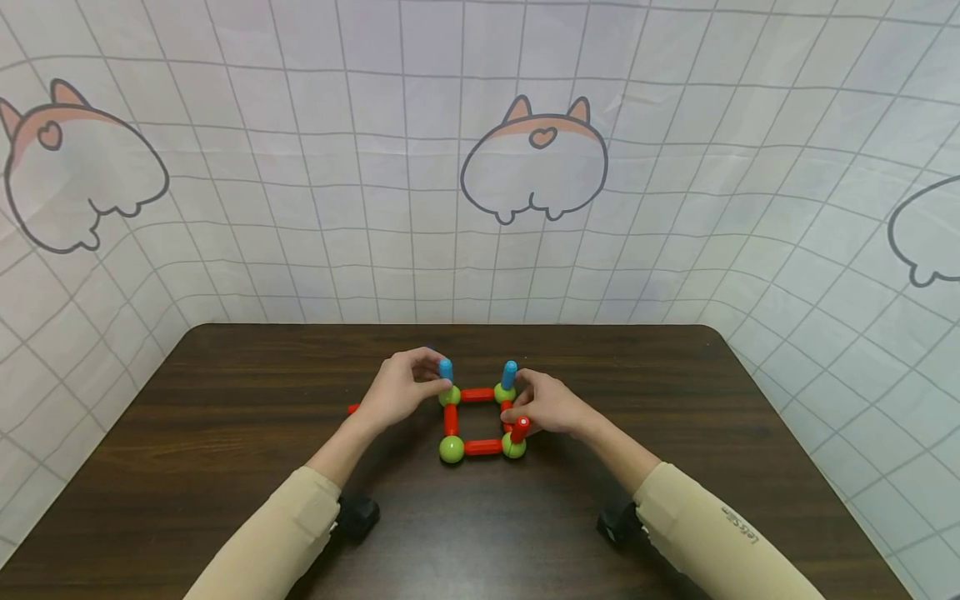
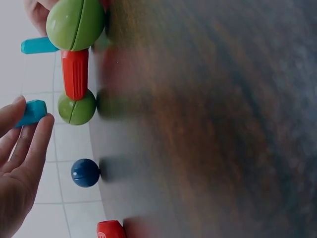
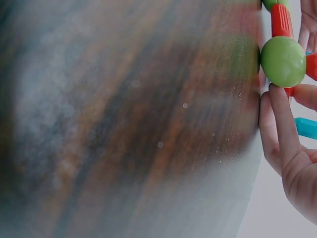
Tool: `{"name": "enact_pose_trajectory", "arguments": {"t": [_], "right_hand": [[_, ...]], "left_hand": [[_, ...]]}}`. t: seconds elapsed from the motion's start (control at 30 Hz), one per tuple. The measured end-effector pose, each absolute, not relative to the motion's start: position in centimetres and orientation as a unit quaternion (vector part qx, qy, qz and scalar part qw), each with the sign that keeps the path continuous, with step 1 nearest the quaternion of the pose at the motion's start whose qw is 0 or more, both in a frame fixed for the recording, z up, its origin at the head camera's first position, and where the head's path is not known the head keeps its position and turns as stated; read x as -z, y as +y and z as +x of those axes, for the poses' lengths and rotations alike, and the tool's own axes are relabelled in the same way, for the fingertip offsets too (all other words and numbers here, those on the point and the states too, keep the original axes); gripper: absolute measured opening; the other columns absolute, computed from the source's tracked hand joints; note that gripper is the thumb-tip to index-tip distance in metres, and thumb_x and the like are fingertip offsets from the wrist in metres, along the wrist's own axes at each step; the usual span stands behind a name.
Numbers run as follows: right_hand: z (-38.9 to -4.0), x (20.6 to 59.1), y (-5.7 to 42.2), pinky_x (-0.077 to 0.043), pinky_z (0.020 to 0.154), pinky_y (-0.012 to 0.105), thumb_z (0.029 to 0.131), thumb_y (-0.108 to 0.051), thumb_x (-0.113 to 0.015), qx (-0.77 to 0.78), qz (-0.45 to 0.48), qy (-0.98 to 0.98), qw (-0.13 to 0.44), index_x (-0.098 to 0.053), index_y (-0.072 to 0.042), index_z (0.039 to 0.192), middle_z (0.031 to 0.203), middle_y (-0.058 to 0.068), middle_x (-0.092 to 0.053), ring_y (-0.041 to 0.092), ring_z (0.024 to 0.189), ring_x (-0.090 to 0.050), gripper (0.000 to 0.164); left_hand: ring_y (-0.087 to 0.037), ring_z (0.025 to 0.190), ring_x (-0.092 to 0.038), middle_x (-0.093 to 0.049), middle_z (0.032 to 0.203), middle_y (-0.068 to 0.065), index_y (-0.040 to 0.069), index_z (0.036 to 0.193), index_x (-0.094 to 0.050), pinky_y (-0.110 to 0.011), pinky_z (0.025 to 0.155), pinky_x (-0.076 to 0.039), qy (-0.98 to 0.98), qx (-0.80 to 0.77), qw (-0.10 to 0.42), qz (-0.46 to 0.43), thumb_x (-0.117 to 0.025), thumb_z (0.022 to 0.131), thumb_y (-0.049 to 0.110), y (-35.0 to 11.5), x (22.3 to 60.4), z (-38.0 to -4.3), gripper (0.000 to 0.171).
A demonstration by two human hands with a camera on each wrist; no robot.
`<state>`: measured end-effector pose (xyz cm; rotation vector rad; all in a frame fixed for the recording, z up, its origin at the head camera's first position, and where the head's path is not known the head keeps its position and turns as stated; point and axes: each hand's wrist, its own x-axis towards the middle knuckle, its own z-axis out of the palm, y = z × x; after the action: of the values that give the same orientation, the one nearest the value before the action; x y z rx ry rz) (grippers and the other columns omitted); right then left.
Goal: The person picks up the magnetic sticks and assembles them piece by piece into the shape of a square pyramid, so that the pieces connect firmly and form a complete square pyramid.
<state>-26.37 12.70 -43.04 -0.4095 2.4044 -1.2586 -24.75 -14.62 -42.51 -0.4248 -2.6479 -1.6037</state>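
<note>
A square of red rods and green balls lies on the table, with a green ball (image 1: pixel 452 450) at its front left. At the back left, my left hand (image 1: pixel 396 387) pinches an upright blue rod (image 2: pixel 33 112) between thumb and fingers, close above a green ball (image 2: pixel 77 107). Another blue rod (image 1: pixel 510 375) stands on the back right ball (image 1: pixel 505 393). My right hand (image 1: pixel 551 404) holds the square's right side by its red rod (image 1: pixel 507 410), which the fingers partly hide. From the front right ball (image 1: pixel 513 447) a red rod (image 1: pixel 521 429) rises.
A dark blue ball (image 2: pixel 85 172) sits on the table beyond my left hand. A loose red rod (image 1: pixel 353 408) lies left of that hand, mostly hidden by the wrist. The dark wooden table (image 1: pixel 480 533) ends at a white gridded curtain (image 1: pixel 360 208).
</note>
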Motion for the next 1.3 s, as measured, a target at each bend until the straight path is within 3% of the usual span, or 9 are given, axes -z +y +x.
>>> {"name": "enact_pose_trajectory", "arguments": {"t": [0.7, 1.3], "right_hand": [[-26.55, 43.01, 12.73, -0.056, 0.079, 0.036, 0.09, -0.017, -0.08, 0.428, -0.147, 0.871, 0.192, -0.042, 0.006, 0.148, 0.095, 0.007, -0.069, 0.018, 0.082, -0.069, 0.073], [-26.69, 43.2, 12.74, -0.058, 0.077, 0.036, 0.09, -0.016, -0.08, 0.431, -0.145, 0.869, 0.194, -0.041, 0.007, 0.148, 0.096, 0.007, -0.069, 0.018, 0.081, -0.069, 0.074]], "left_hand": [[-0.018, 0.097, -0.069, -0.073, 0.1, 0.0, 0.01, 0.113, -0.07, -0.043, 0.087, -0.055, -0.854, 0.502, 0.004, -0.134, -0.078, 0.093, 0.012, -14.35, 42.97, -25.18, 0.021], [-0.018, 0.098, -0.069, -0.072, 0.099, 0.0, 0.01, 0.111, -0.07, -0.041, 0.087, -0.055, -0.857, 0.496, -0.003, -0.141, -0.078, 0.093, 0.011, -14.43, 42.96, -25.32, 0.02]]}}
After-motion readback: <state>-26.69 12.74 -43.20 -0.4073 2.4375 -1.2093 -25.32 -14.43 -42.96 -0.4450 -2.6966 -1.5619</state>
